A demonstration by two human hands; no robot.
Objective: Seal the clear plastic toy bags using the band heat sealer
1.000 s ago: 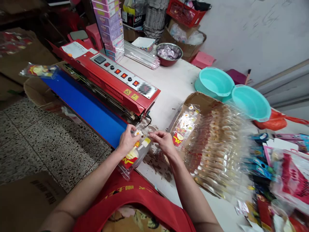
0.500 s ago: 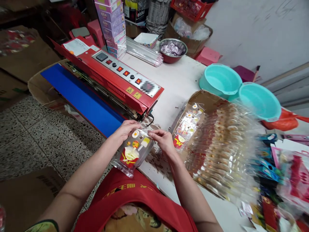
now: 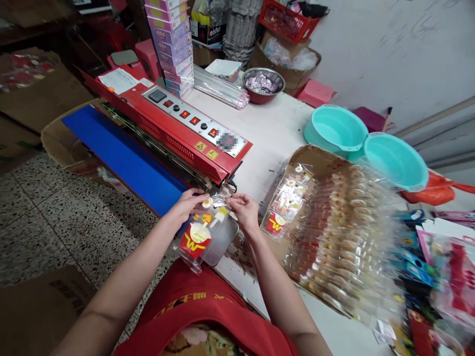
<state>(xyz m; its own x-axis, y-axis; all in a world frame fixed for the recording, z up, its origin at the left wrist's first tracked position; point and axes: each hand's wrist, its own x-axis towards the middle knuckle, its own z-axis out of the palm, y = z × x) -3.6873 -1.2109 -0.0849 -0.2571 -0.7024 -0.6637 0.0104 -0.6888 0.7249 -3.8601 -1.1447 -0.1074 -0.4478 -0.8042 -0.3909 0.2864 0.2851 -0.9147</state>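
Head view: fingers [image 3: 193,200] pinch the bag's [image 3: 195,241] far edge (gap to the carton [image 3: 318,155]).

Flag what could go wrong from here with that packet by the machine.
The left hand and right hand pinch the clear packet near its top edge, so it might slip or crease. Both are close to the end of the red machine, whose switches glow, so a fingertip could brush it. The right forearm is near the cardboard box and might jostle its packets.
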